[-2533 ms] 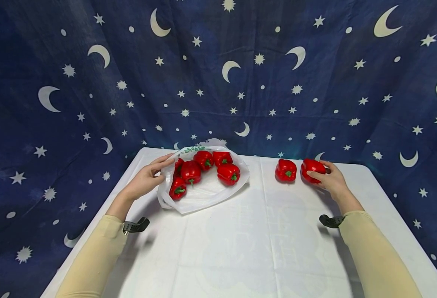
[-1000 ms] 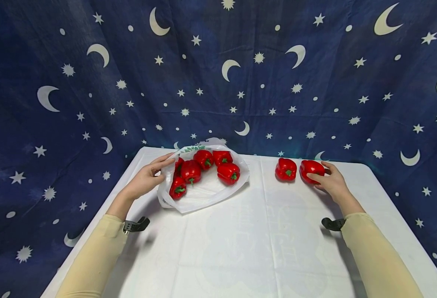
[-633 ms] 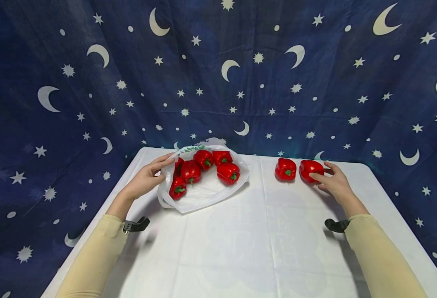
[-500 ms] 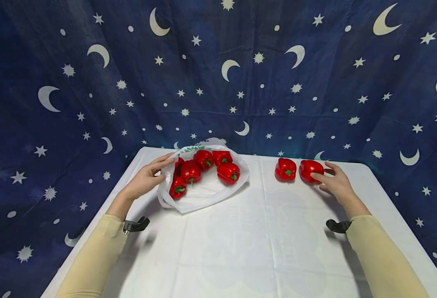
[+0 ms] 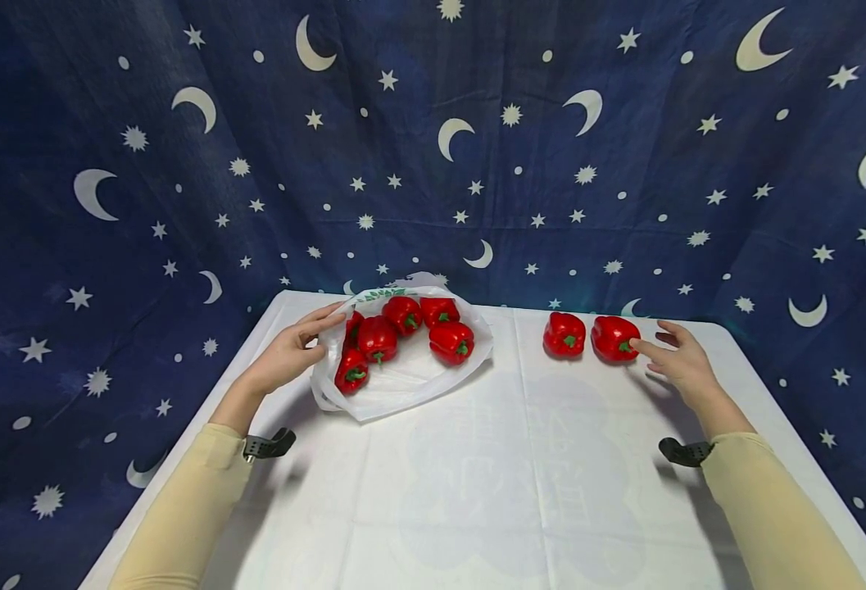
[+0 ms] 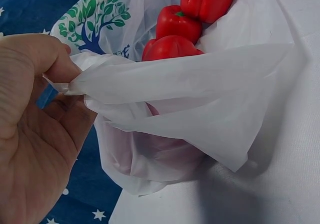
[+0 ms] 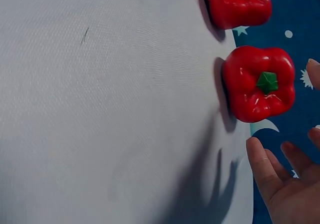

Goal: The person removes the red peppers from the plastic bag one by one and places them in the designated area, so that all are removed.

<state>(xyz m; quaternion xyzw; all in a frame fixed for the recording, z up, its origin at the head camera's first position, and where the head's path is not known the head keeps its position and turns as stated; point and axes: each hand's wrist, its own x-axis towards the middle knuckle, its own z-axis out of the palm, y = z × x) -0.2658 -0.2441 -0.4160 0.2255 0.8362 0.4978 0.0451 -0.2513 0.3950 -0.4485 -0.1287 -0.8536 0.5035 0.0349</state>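
My left hand (image 5: 288, 354) pinches the left rim of a white plastic bag (image 5: 403, 400) between thumb and fingers; the left wrist view shows the gathered edge in its grasp. Inside the bag lie several red bell peppers (image 5: 378, 338) with green stems. A green tree print (image 6: 95, 17) shows on the bag's far side. At the table's back right sit two more bell peppers, one (image 5: 564, 335) left of the other (image 5: 614, 338). My right hand (image 5: 682, 360) is just right of the rightmost one, fingers spread and holding nothing; the right wrist view shows a gap between them.
A white cloth covers the table (image 5: 462, 500). Behind it and at its sides hangs a dark blue curtain (image 5: 403, 139) with moons and stars. Both wrists carry black straps (image 5: 270, 443).
My right hand has let go of the rightmost bell pepper and drawn back to the right. That pepper now rests with its stem facing me. My left hand keeps its hold on the bag.
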